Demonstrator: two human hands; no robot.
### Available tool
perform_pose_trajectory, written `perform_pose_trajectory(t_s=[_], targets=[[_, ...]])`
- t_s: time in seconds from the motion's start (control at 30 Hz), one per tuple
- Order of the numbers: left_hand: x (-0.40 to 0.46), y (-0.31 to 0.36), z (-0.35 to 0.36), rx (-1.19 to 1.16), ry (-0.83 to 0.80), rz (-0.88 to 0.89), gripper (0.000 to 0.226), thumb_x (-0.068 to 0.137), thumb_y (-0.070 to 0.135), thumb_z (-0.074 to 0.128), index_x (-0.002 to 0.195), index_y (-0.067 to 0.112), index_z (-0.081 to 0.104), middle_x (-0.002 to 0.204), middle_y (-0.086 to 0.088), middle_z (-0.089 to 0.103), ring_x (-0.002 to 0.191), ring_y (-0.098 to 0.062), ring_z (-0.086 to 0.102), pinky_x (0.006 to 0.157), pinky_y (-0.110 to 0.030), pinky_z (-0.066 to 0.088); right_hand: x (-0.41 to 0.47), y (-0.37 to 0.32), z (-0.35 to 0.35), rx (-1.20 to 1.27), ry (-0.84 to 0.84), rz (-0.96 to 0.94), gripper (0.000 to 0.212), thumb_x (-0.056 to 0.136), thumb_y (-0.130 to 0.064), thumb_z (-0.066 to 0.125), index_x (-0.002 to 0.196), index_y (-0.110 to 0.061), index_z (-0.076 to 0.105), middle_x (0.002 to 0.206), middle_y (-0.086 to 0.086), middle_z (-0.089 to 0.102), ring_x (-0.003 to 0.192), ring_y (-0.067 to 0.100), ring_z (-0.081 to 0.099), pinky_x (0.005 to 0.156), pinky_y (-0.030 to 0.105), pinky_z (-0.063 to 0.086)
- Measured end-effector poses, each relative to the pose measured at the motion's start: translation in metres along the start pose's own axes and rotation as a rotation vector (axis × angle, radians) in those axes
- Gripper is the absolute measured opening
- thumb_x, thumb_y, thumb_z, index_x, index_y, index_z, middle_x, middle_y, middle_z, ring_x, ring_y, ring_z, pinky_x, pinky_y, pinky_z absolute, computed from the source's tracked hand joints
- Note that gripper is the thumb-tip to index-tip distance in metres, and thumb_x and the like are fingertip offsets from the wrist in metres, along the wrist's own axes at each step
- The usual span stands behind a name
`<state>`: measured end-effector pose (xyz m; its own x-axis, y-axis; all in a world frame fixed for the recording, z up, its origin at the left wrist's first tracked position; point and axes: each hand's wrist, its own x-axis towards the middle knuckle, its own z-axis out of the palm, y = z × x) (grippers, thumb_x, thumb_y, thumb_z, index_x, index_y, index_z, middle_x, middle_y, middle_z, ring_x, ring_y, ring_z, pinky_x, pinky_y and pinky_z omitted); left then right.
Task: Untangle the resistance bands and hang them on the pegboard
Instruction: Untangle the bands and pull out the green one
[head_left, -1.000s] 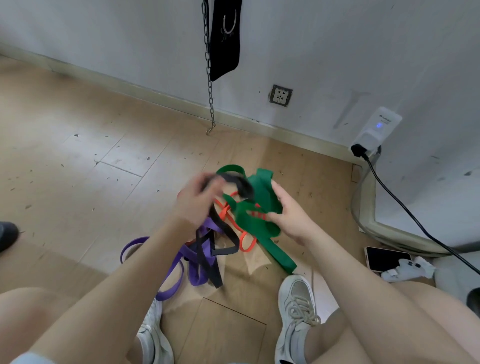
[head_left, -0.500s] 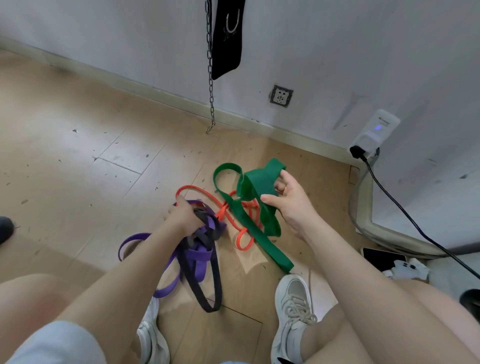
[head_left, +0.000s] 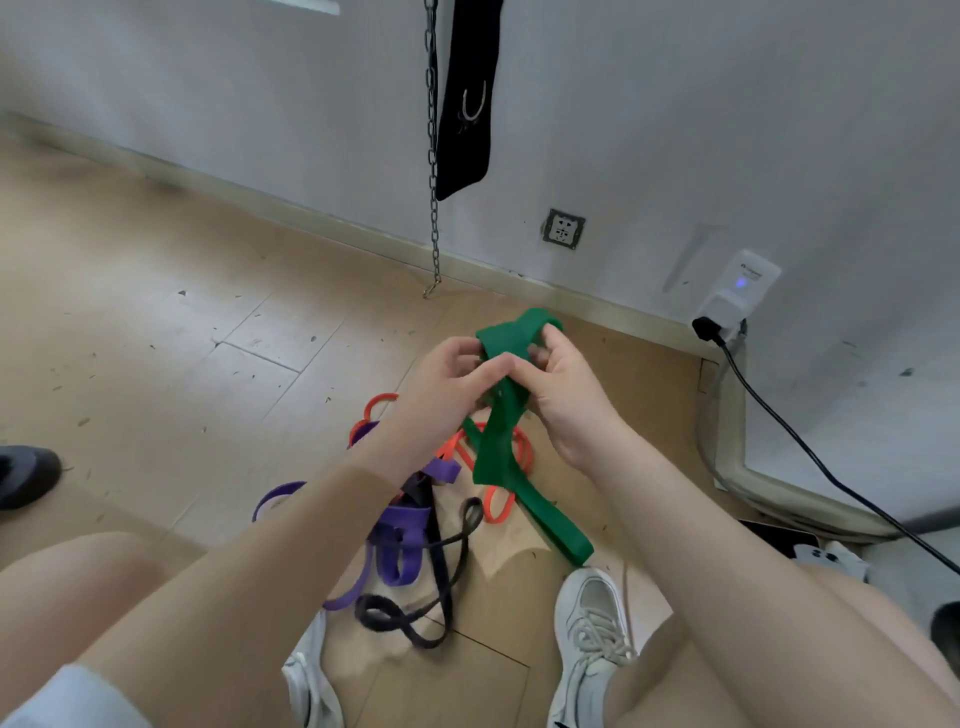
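A wooden floor (head_left: 156, 338) meets a white wall (head_left: 727, 130), where a black strap (head_left: 465, 104) and a chain (head_left: 432, 156) hang. Both hands meet above the floor, left hand (head_left: 447, 382) and right hand (head_left: 563, 395) each gripping the green band (head_left: 496, 441). Below lie tangled purple band (head_left: 400, 540), black band (head_left: 441, 577) and orange band (head_left: 498, 462), between white sneakers (head_left: 587, 634).

Bare floor (head_left: 156, 338) leftward; hanging chain (head_left: 432, 156), perhaps wall-side, beyond; cable (head_left: 810, 452) rightward.
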<state>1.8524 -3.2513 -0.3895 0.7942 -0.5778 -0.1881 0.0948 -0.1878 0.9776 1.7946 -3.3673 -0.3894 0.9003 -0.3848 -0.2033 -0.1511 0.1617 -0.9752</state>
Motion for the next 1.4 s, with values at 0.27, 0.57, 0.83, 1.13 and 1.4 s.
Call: perform_pose_trajectory(t_s=[0.27, 0.57, 0.83, 1.13, 1.4], targets=[[-0.005, 0.012, -0.012, -0.171, 0.251, -0.234, 0.042, 0.086, 0.016, 0.066, 0.122, -0.001, 0.052, 0.108, -0.015, 0.065, 0.088, -0.021, 0.067, 0.074, -0.025, 0.057, -0.029, -0.016, -0.001, -0.393, -0.12, 0.093, 0.041, 0.099, -0.045, 0.028, 0.101, -0.025, 0.065, 0.096, -0.008, 0.067, 0.089, 0.002, 0.06, 0.09, 0.022, 0.043], [-0.007, 0.003, -0.024, -0.566, 0.4, -0.391, 0.026, 0.087, 0.007, 0.063, 0.109, -0.005, 0.056, 0.108, -0.022, 0.061, 0.077, -0.025, 0.065, 0.053, -0.023, 0.057, -0.05, 0.027, -0.022, -1.077, -0.258, -0.382, 0.039, 0.083, -0.02, 0.068, 0.119, -0.012, 0.057, 0.142, -0.001, 0.037, 0.129, 0.014, 0.036, 0.102, 0.018, 0.027], [-0.011, -0.004, -0.018, -0.665, 0.334, -0.504, 0.018, 0.09, 0.007, 0.058, 0.105, -0.001, 0.053, 0.115, -0.022, 0.061, 0.083, -0.027, 0.064, 0.058, -0.026, 0.056, -0.044, 0.022, -0.011, -0.737, 0.267, -0.342, 0.003, 0.088, -0.015, 0.063, 0.09, -0.015, 0.061, 0.085, 0.0, 0.065, 0.075, 0.016, 0.062, 0.069, 0.03, 0.054], [0.0, -0.013, -0.024, -0.42, 0.325, -0.448, 0.014, 0.087, 0.011, 0.063, 0.098, 0.006, 0.056, 0.105, -0.008, 0.063, 0.099, -0.018, 0.059, 0.078, -0.028, 0.053, -0.054, 0.047, -0.004, -0.696, 0.068, -0.12, 0.03, 0.087, -0.027, 0.063, 0.113, -0.016, 0.053, 0.123, -0.006, 0.032, 0.087, -0.002, 0.047, 0.071, 0.006, 0.037], [-0.006, 0.0, -0.053, -0.062, -0.092, -0.205, 0.029, 0.092, -0.001, 0.048, 0.12, 0.002, 0.054, 0.107, -0.011, 0.065, 0.096, -0.02, 0.063, 0.092, -0.033, 0.049, -0.037, 0.023, -0.017, -0.814, 0.016, -0.23, 0.053, 0.087, -0.024, 0.062, 0.135, -0.02, 0.041, 0.136, -0.001, 0.047, 0.119, 0.008, 0.045, 0.103, 0.028, 0.037]])
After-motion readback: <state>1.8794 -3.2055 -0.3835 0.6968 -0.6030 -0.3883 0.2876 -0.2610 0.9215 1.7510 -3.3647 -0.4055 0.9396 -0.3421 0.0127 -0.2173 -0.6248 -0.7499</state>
